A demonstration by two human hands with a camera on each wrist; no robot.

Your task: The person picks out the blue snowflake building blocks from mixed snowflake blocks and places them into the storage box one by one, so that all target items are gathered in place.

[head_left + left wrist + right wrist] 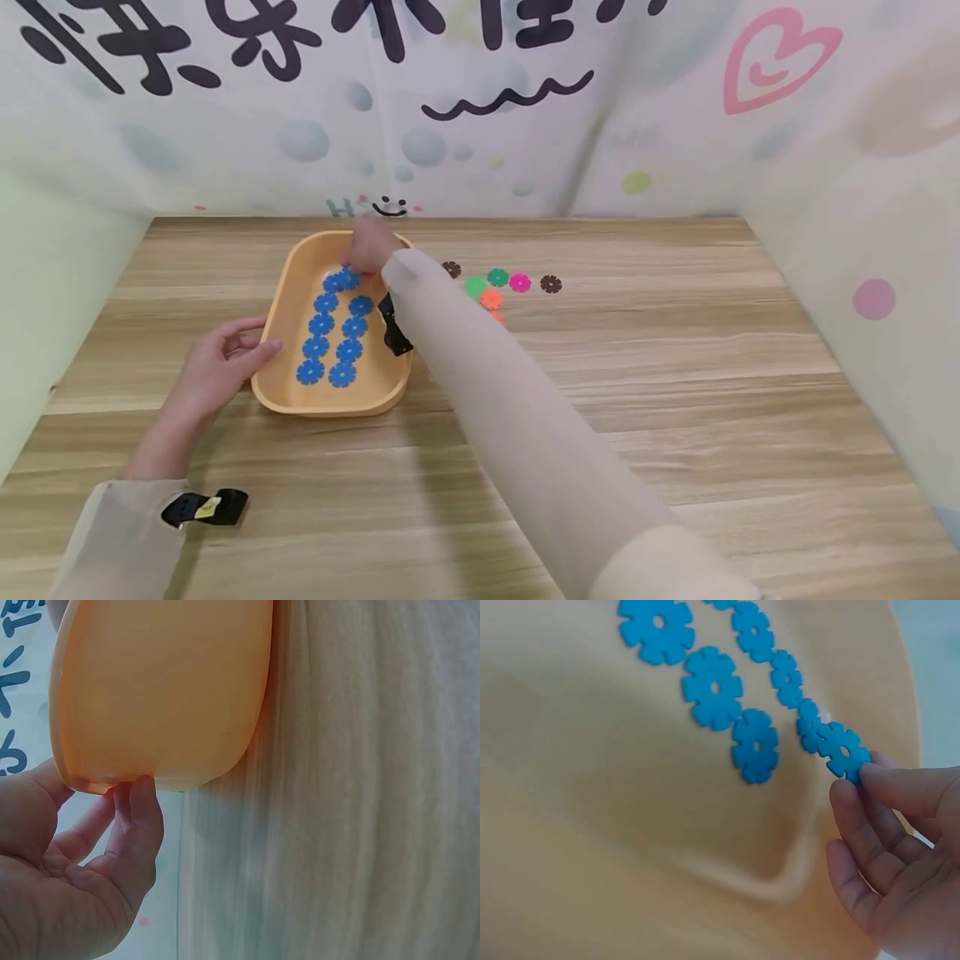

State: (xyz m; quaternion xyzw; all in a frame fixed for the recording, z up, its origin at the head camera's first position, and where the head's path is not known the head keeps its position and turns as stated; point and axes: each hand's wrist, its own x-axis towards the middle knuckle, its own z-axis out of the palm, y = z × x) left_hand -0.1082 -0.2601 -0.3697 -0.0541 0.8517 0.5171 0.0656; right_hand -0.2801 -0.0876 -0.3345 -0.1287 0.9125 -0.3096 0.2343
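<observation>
An orange plastic tray (322, 408) sits on the wooden table, tilted in the left wrist view. Two rows of blue notched snowflake discs (348, 349) lie inside it, bending inward at the far end. My left hand (213, 367) grips the tray's left side, thumb over the rim and fingers against the outer wall (142, 802). At the tray's far end, my right hand (371, 246) pinches a blue snowflake disc (837, 742) between thumb and fingers. That disc touches or overlaps the last one of the longer row (808, 729).
Right of the tray lie loose snowflake discs: green (498, 277), pink (521, 282), dark brown (551, 292) and orange (491, 298). My right sleeve (510, 375) partly covers this group. A printed cloth (480, 158) stands along the table's back edge.
</observation>
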